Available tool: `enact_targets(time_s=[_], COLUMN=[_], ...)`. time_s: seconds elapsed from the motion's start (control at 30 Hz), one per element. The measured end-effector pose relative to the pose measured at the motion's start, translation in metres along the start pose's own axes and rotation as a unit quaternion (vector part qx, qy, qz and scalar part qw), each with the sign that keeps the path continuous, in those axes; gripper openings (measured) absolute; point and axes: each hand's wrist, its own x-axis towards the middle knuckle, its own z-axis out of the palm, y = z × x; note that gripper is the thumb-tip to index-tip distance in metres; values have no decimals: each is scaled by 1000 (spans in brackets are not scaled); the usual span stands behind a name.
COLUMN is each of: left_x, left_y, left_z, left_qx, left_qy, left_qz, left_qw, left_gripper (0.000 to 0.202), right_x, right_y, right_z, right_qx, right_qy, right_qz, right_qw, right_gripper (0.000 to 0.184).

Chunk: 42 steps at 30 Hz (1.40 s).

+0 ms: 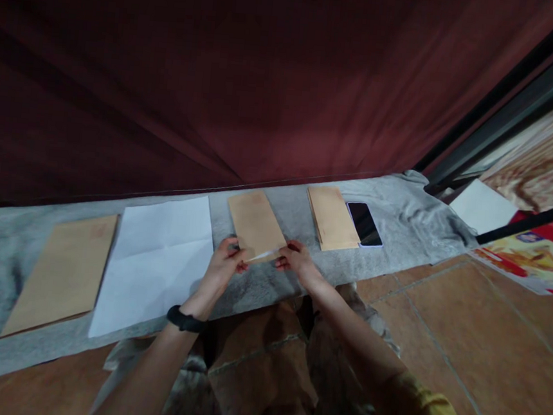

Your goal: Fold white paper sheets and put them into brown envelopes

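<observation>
A small brown envelope (254, 224) lies on the grey cloth (270, 278) in front of me. My left hand (226, 262) pinches its near left corner, fingers closed on the open end. My right hand (295, 258) pinches the near right corner. A thin white edge of paper (263, 254) shows at the envelope's near end, between my two hands. A black band sits on my left wrist.
White creased paper sheets (155, 261) lie left of the envelope, with a large brown envelope (65, 273) further left. A stack of small brown envelopes (332, 217) and a dark phone (364, 223) lie to the right. A dark red curtain hangs behind. Tiled floor lies near.
</observation>
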Motion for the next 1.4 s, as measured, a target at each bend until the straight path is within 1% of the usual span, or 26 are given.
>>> enact_targets(time_s=[0.07, 0.17, 0.3, 0.37, 0.43, 0.5, 0.57, 0.67, 0.73, 0.77, 0.83, 0.97, 1.07, 1.13, 1.2, 1.23, 1.27, 1.33, 1.4], left_x=[2, 5, 9, 10, 9, 7, 4, -2, -7, -9, -12, -10, -6, -5, -5, -6, -6, -7, -7], left_y=[-3, -7, -11, -12, -13, -14, -15, -15, -15, -14, -13, -15, -19, -21, -21, -20, -20, -19, -19], left_z=[-1, -4, -10, -12, -14, -13, -11, -6, -4, -4, -4, -9, -13, -15, -17, -18, -19, -21, -23], left_qx=[14, 46, 108, 160, 228, 291, 331, 378, 421, 440, 466, 483, 490, 496, 498, 497, 496, 494, 497], left_qy=[14, 21, 36, 45, 62, 80, 74, 17, -29, -47, -65, -73, -76, -79, -87, -91, -95, -100, -101], left_qz=[19, 32, 49, 74, 117, 171, 235, 327, 361, 367, 366, 368, 369, 367, 368, 368, 368, 368, 368], left_qw=[1000, 998, 992, 983, 965, 938, 911, 866, 832, 818, 803, 791, 786, 783, 780, 780, 781, 781, 779], left_gripper=[48, 49, 47, 42, 37, 34, 35, 40, 41, 42, 45, 45, 41, 39, 39, 39, 40, 43, 41], right_x=[0, 0, -1, -2, -3, -6, -8, -12, -13, -13, -14, -13, -12, -11, -10, -10, -10, -9, -8], right_y=[0, 2, 6, 7, 6, 4, 1, -3, -5, -5, -6, -5, -2, 0, 1, 1, 1, 1, 1], right_z=[-1, -3, -5, -7, -7, -8, -9, -10, -11, -11, -12, -15, -19, -21, -23, -24, -25, -27, -28], right_qx=[-25, -68, -131, -164, -199, -236, -271, -318, -341, -352, -374, -408, -450, -474, -480, -478, -474, -468, -478], right_qy=[-10, -26, -48, -52, -52, -50, -48, -52, -56, -57, -59, -53, -24, 5, 22, 17, 3, -35, -63], right_qz=[8, 11, -7, -19, -30, -42, -56, -73, -77, -80, -89, -110, -137, -164, -197, -217, -238, -278, -302], right_qw=[1000, 997, 990, 985, 978, 970, 960, 944, 935, 931, 921, 905, 882, 865, 854, 851, 848, 838, 823], right_gripper=[7, 6, 14, 19, 22, 24, 26, 28, 29, 29, 29, 33, 35, 27, 14, 8, 6, 11, 15])
